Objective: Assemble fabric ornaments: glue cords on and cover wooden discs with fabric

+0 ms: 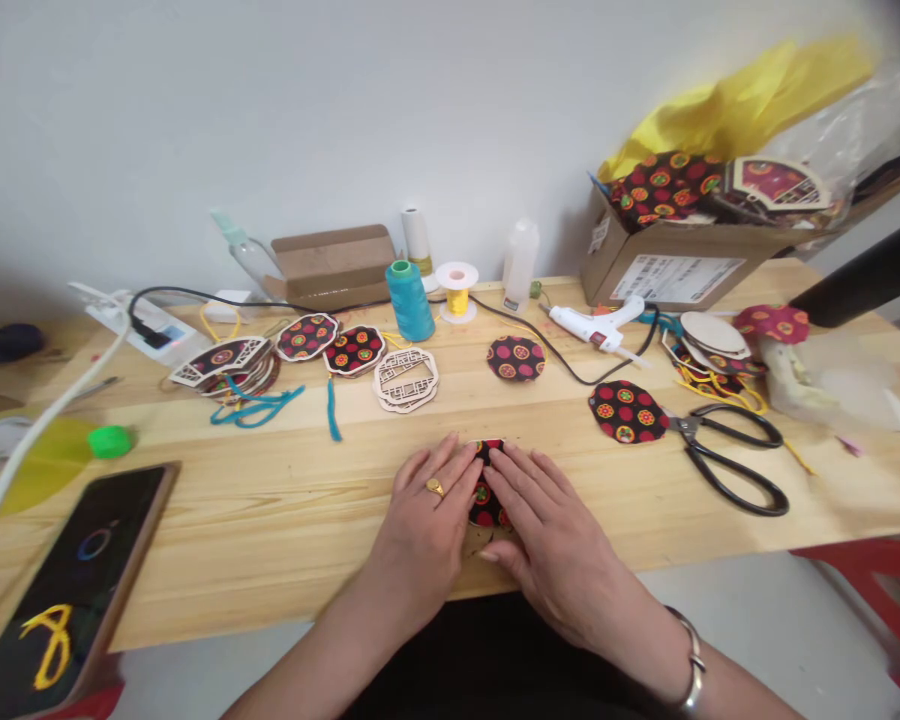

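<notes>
A black fabric piece with red and orange flower circles [483, 493] lies on the wooden table near its front edge. Flat on its left side rests my left hand [435, 505], a ring on one finger, fingers stretched out. From the right, my right hand [536, 510] presses on the same piece with extended fingers, thumb apart. Both hands cover much of it, so its outline is partly hidden. Beyond them are a cut-out wooden lattice disc [406, 380] and a round patterned fabric piece [516, 358]. Another patterned piece [628, 412] touches the tips of black-handled scissors [735, 455].
A white glue gun [598, 325] and its black cable lie at the back right, before a cardboard box [664, 260]. Teal thread [410, 302] and a yellow spool [457, 292] stand behind. Finished-looking ornaments [229, 365] are left; a phone [75, 570] lies front left.
</notes>
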`<state>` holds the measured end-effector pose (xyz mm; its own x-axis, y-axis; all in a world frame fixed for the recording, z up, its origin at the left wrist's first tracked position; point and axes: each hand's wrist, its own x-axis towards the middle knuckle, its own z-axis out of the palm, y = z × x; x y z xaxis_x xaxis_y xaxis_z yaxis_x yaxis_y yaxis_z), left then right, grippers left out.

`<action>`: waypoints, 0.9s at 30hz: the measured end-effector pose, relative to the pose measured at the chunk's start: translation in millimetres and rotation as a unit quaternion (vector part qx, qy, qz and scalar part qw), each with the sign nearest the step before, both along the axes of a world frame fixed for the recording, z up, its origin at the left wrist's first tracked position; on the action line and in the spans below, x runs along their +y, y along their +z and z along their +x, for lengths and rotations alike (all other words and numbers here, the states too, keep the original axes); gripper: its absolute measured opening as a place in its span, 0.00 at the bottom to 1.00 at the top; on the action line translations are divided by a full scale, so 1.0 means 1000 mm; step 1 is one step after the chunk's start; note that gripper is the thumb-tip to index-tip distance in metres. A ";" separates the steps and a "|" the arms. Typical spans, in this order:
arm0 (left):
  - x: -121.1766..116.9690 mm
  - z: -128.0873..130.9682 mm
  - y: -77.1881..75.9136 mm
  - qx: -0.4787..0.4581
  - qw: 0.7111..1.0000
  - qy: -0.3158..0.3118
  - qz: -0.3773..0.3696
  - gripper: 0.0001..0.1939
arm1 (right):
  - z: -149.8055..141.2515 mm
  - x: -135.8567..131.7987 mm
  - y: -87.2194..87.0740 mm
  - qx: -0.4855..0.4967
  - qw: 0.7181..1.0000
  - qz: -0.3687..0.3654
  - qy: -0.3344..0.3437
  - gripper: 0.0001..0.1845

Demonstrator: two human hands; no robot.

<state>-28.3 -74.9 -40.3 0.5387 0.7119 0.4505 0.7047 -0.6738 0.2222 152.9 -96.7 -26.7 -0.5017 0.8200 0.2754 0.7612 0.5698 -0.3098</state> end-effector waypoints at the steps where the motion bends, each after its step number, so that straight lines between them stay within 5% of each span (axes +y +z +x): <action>1: 0.000 0.000 0.000 0.004 1.000 0.002 -0.003 0.21 | 0.000 0.000 0.000 0.001 1.000 0.000 0.001 0.28; 8: 0.000 0.001 -0.001 0.019 1.000 0.005 -0.011 0.21 | 0.000 -0.001 0.001 -0.006 1.000 -0.003 0.002 0.28; 17: -0.002 -0.002 0.000 -0.031 0.999 0.015 0.000 0.19 | -0.002 0.009 0.009 -0.027 0.999 -0.027 0.032 0.42; 27: -0.003 -0.001 -0.001 -0.009 1.000 0.023 -0.017 0.19 | -0.005 0.010 0.004 -0.035 0.999 -0.027 0.015 0.38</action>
